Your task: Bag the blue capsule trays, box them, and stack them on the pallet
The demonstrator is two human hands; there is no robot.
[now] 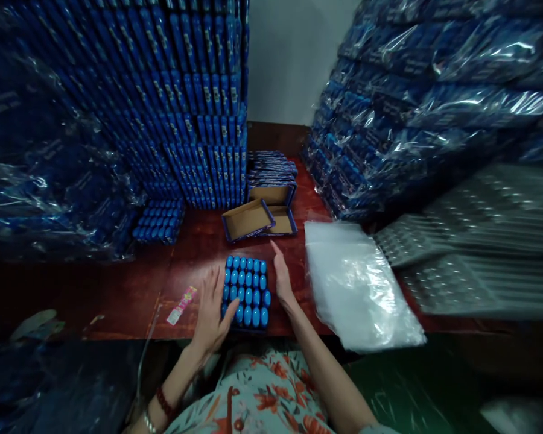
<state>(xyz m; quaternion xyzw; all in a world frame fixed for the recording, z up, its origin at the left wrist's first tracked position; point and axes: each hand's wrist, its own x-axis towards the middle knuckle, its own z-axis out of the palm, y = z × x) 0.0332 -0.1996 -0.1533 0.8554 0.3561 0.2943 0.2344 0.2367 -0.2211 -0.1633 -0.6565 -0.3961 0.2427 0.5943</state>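
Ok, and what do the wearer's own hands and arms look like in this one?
Both forearms and hands are ungloved. Above the left hand sit a dark red beaded bracelet and a silvery band. The right hand and wrist show no jewellery. A pale sleeve edge shows on the right arm.

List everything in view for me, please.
Front block of pieces: one, blue, between hands
Rear block: one, blue, left
Uncovered stack: one, blue, rear left
Wrapped stacks: two, blue, both sides
Open boxes: at least two, brown, beyond front block
Box pile: one, blue, behind those
Clear plastic pile: one, whitish, right
Moulded trays: several, grey, far right
Printed strip: one, pink, left
Table: one, red, middle
Wall: one, grey, rear
Garment: one, floral green, bottom
Bracelets: two, red and silver, left wrist
Left hand: one, bare, block's left
Right hand: one, bare, block's right
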